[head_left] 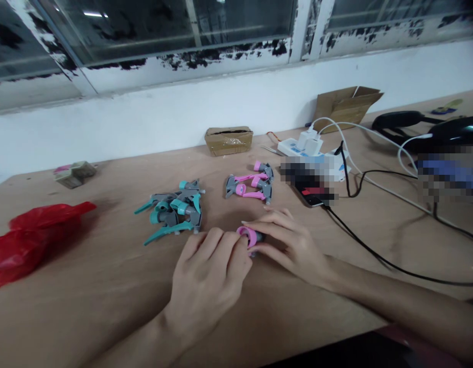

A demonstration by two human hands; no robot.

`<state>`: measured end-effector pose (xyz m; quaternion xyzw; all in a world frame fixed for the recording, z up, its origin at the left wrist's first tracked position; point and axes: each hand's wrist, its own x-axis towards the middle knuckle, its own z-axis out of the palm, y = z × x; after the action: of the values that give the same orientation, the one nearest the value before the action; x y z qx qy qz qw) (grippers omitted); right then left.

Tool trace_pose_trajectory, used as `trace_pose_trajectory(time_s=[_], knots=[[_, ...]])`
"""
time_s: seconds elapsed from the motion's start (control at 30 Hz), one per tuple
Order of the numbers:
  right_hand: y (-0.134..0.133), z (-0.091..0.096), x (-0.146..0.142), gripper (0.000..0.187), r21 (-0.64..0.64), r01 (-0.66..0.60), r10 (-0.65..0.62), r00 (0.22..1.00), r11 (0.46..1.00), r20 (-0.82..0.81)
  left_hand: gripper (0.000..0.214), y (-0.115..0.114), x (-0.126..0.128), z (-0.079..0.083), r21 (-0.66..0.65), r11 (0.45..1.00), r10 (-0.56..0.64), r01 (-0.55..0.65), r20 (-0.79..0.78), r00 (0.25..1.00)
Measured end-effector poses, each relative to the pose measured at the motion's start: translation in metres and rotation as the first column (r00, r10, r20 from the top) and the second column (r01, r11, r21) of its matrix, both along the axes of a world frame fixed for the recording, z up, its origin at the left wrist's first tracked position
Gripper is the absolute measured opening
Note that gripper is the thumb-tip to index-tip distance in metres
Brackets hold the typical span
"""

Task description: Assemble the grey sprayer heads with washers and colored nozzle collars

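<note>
A pink and grey spray-trigger head (250, 236) lies low over the wooden table (106, 286), held between both my hands. My left hand (208, 276) curls its fingers round the left end of it. My right hand (288, 240) pinches the pink collar and grey body from the right. Behind them lies a small pile of pink and grey trigger heads (252, 185). To its left lies a pile of teal and grey trigger heads (174, 209).
A red plastic bag (29, 240) lies at the left. A taped cardboard box (229, 140) and an open carton (346, 106) stand by the white wall. A power strip with chargers (311, 148), a phone (311, 191) and black cables (374, 250) fill the right side.
</note>
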<state>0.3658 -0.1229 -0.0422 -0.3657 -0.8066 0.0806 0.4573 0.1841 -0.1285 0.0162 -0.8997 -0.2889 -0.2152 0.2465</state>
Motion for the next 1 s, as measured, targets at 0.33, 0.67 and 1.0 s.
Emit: trace_pose_trajectory(time_s=[0.33, 0.67, 1.0], knots=[[0.000, 0.002, 0.000, 0.027, -0.009, 0.006, -0.007, 1.000, 1.000, -0.018, 0.007, 0.018, -0.007, 0.008, -0.253, 0.962, 0.190, -0.103, 0.350, 0.917], [0.002, -0.004, 0.004, 0.029, -0.163, 0.012, -0.022, 0.998, 0.987, -0.057, 0.021, 0.025, -0.019, -0.008, -0.878, 0.395, 0.511, 0.271, 0.455, 0.730], [-0.002, -0.002, 0.002, 0.027, -0.126, -0.054, 0.048, 0.998, 0.991, -0.045, 0.016, 0.018, -0.013, -0.010, -0.823, 0.525, 0.356, 0.218, 0.445, 0.821]])
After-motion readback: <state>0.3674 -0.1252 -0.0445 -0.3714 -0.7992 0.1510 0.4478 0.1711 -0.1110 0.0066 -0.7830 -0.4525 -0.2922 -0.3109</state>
